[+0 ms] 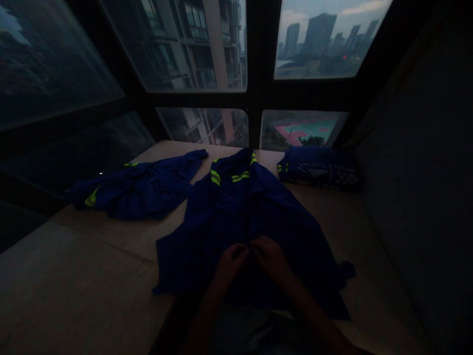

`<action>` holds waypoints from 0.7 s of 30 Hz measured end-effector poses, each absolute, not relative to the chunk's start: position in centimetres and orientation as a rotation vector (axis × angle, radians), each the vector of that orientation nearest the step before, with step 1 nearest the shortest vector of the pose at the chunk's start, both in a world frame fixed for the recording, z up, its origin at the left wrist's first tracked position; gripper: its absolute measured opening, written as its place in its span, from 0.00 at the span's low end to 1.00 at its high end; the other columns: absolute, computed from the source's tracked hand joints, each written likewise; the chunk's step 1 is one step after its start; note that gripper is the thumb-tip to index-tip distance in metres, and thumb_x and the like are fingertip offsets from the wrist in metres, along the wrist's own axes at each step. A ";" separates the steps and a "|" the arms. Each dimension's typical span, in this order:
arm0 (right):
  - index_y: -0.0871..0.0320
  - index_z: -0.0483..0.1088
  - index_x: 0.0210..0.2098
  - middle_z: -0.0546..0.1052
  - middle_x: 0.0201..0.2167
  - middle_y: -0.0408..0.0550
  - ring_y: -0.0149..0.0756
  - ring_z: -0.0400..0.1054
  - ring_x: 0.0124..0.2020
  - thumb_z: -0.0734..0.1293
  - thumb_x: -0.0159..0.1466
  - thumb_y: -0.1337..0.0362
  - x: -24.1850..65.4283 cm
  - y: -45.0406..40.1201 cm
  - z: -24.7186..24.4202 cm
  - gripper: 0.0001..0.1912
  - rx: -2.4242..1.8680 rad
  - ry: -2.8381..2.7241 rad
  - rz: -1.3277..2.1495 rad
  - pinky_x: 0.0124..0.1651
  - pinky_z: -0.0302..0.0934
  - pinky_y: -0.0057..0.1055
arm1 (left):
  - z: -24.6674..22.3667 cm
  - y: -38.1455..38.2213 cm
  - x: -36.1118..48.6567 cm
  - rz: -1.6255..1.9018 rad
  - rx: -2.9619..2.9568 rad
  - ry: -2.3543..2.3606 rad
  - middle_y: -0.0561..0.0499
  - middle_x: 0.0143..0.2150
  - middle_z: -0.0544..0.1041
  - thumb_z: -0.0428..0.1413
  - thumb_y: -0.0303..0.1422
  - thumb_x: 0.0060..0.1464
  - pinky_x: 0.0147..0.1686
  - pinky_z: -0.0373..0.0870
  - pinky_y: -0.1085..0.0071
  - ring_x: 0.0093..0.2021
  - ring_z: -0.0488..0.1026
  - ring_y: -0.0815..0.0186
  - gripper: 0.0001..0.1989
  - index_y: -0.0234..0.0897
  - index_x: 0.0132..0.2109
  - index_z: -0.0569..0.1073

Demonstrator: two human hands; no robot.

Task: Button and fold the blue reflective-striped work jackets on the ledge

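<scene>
A dark blue work jacket (pixel 229 212) with yellow-green stripes near its collar lies spread in front of me, collar end away from me. Over the middle of its front, my left hand (pixel 232 260) is closed in a pinch on the cloth. Close beside it, my right hand (pixel 270 255) also pinches the jacket, fingertips almost meeting those of the left. The dim light hides any small part between the fingers.
A second blue garment (pixel 148 190) with yellow-green stripes lies crumpled on the pale ledge (pixel 92 266) at the left. Back right sits a folded blue garment (pixel 318 167) with a light pattern. Dark-framed windows (pixel 254 98) border the far edge; a wall (pixel 417 187) stands right.
</scene>
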State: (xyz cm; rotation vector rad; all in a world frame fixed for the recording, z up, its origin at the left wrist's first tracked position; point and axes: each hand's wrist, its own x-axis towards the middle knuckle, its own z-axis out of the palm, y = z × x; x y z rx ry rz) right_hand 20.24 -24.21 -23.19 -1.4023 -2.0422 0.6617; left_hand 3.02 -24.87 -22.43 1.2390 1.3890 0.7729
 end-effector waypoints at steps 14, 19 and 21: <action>0.54 0.76 0.42 0.79 0.40 0.48 0.37 0.74 0.43 0.62 0.65 0.72 19.9 -24.5 -23.5 0.13 -1.419 -1.967 0.623 0.48 0.67 0.32 | -22.4 -25.2 4.6 0.855 1.129 1.455 0.48 0.34 0.80 0.63 0.37 0.41 0.40 0.70 0.67 0.39 0.77 0.58 0.12 0.37 0.34 0.76; 0.54 0.76 0.43 0.79 0.41 0.48 0.37 0.74 0.44 0.62 0.65 0.72 20.2 -24.8 -23.1 0.13 -1.462 -1.972 0.652 0.49 0.66 0.32 | -22.4 -25.6 4.9 0.874 1.153 1.492 0.46 0.37 0.82 0.60 0.37 0.45 0.44 0.71 0.65 0.41 0.78 0.58 0.10 0.37 0.35 0.78; 0.55 0.76 0.43 0.79 0.41 0.48 0.37 0.73 0.44 0.63 0.65 0.72 20.5 -24.8 -23.0 0.13 -1.460 -1.986 0.688 0.49 0.65 0.32 | -22.4 -25.7 5.0 0.878 1.168 1.514 0.46 0.38 0.82 0.60 0.36 0.45 0.45 0.71 0.65 0.41 0.78 0.58 0.11 0.37 0.37 0.79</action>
